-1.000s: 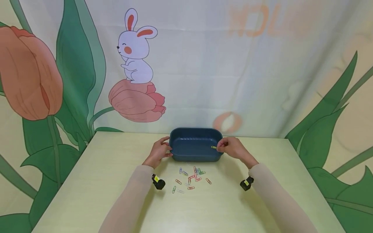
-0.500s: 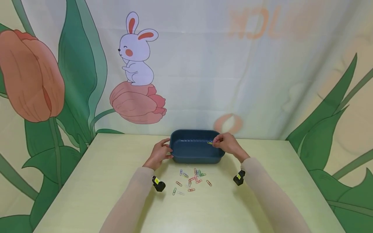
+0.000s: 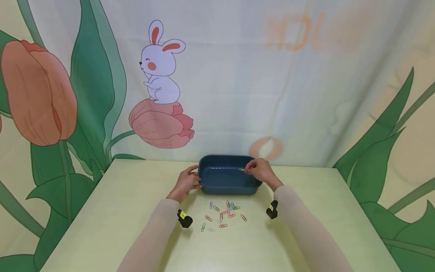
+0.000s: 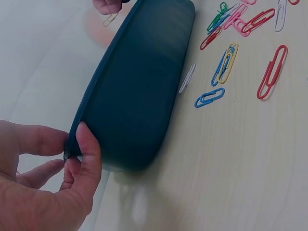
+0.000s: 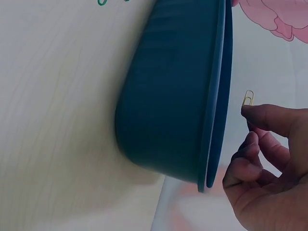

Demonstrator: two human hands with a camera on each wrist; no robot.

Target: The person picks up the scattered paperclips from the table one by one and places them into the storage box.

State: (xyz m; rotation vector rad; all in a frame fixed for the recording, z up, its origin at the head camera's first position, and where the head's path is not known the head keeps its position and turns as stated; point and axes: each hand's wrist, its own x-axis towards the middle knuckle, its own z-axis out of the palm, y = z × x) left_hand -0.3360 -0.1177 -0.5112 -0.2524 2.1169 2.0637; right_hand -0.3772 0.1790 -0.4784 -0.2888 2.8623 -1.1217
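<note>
A dark blue rectangular tub (image 3: 228,190) stands at the back of the table. My left hand (image 3: 185,183) holds its left end; in the left wrist view the thumb (image 4: 89,147) lies against the outer wall, with fingers at the rim. Over the tub's right side, my right hand (image 3: 261,172) pinches a yellow paper clip (image 5: 248,97) between thumb and fingertips. The clip points left, above the rim. In front of the tub lie several loose paper clips in red, pink, blue, green, yellow and white, among them a red one (image 4: 273,72) and a blue one (image 4: 210,97).
The pale table (image 3: 136,211) meets a printed cloth backdrop (image 3: 231,94) just behind the tub. A small black camera is strapped to each wrist, the left camera (image 3: 185,218) and the right camera (image 3: 272,209).
My right hand has moved left over the tub, carrying the yellow paper clip. My left hand keeps its hold on the tub. The whole scene has shifted slightly downward in the head view.
</note>
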